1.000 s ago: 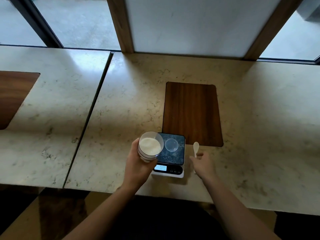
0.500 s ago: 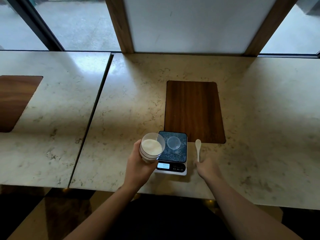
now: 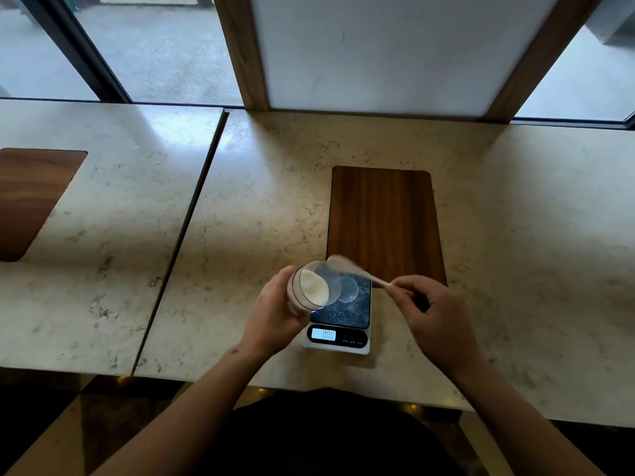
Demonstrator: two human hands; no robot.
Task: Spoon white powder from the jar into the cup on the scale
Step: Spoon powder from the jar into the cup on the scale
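left hand gripping, right hand pinching

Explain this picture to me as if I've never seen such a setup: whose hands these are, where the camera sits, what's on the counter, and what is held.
There is no machine here. A person wears a wide-angle camera on the head, so you look forward and down at their own two bare hands. This is the only view.

The left hand holds a clear jar of white powder, tilted toward the right. The right hand holds a white spoon by its handle end, its bowl up near the jar's mouth; it is blurred.

On the marble counter sits a small scale with a lit display. A small clear cup stands on it and looks empty. Behind the scale is a dark wooden panel.
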